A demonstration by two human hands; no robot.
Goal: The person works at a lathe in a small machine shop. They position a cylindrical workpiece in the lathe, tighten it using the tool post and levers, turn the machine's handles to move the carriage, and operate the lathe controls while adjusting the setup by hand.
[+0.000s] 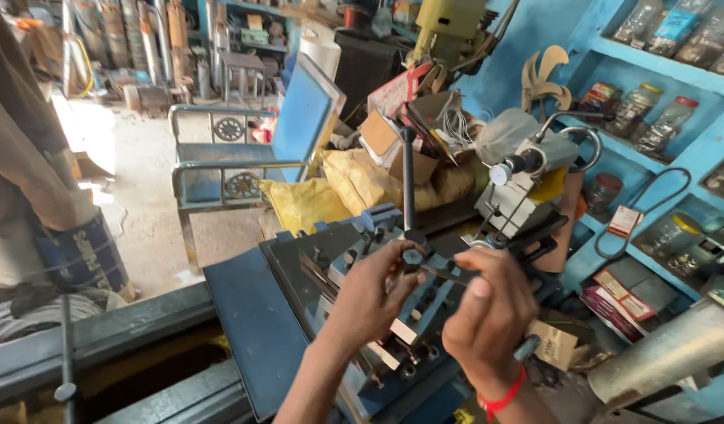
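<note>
A cluttered blue-walled workshop is surrounding a dark metal machine table (244, 314). On it, 2 hands are working: the left hand (370, 294) is pinching a round black knob (413, 256) beneath an upright steel rod (407, 180); the right hand (488, 314) is gripping a dark handle (527, 346), fingers curled.

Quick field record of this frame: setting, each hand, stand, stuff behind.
setting: workshop, blue lathe carriage seen from above
left hand: fingers at a small dark knob at the foot of an upright dark rod
right hand: closed around a dark tool; its tip sticks out below the palm; red thread on the wrist
rod arm: carries a round dial gauge
behind: yellow sacks, blue metal chair
right side: blue shelves with jars
grip on knob: turning or not, cannot tell
</note>
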